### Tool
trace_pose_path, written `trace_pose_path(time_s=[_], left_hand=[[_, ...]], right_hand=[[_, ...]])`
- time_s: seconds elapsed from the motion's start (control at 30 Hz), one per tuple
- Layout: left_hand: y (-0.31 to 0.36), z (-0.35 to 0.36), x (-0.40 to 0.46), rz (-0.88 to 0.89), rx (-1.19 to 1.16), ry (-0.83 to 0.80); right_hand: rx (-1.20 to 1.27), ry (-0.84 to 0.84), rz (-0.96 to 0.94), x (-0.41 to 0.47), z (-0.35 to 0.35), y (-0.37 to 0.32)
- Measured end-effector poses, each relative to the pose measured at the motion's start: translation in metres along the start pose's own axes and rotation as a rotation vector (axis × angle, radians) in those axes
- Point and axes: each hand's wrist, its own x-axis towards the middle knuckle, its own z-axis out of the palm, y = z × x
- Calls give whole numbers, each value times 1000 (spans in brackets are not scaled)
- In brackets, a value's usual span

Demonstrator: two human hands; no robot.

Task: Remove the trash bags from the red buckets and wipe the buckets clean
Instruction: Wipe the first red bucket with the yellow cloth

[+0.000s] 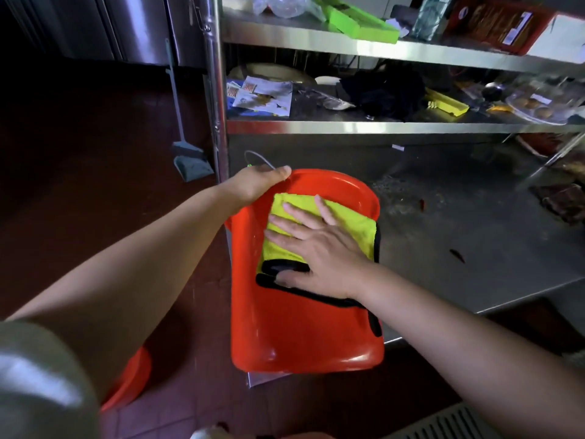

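Note:
A red bucket lies on its side across the corner of a steel table, its outer wall facing up. My left hand grips the bucket's far rim near the wire handle. My right hand lies flat, fingers spread, pressing a yellow cloth with black trim onto the bucket's wall. A second red bucket stands on the floor at lower left, mostly hidden by my left arm. No trash bag shows in either bucket.
Steel shelves above the table hold papers, a black cloth, green boxes and food trays. A grey dustpan and broom lean by the shelf post. Crumbs and dark scraps litter the table. The floor is dark red tile, with a grate at lower right.

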Motion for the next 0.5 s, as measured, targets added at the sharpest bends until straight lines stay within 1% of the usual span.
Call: trace_pose_path(time_s=[0.13,0.27,0.37,0.43,0.5], left_hand=[[-4,-5,-5,-21,-38,-7],[-8,-6,-8,-57,-50,40],[-7,-3,-8,-92,-144,83],[-5,-3,-7,-124,-211,86],[-5,-3,-4,-122,-225,84]], right_hand=[[26,-15,-73,-33,1,-29],[49,-17,-207,-65,6,-48],[59,-19,-284,-73,6,-48],[84,-26,-308,-66,4,-41],[109,-37,-312,-53,3,-31]])
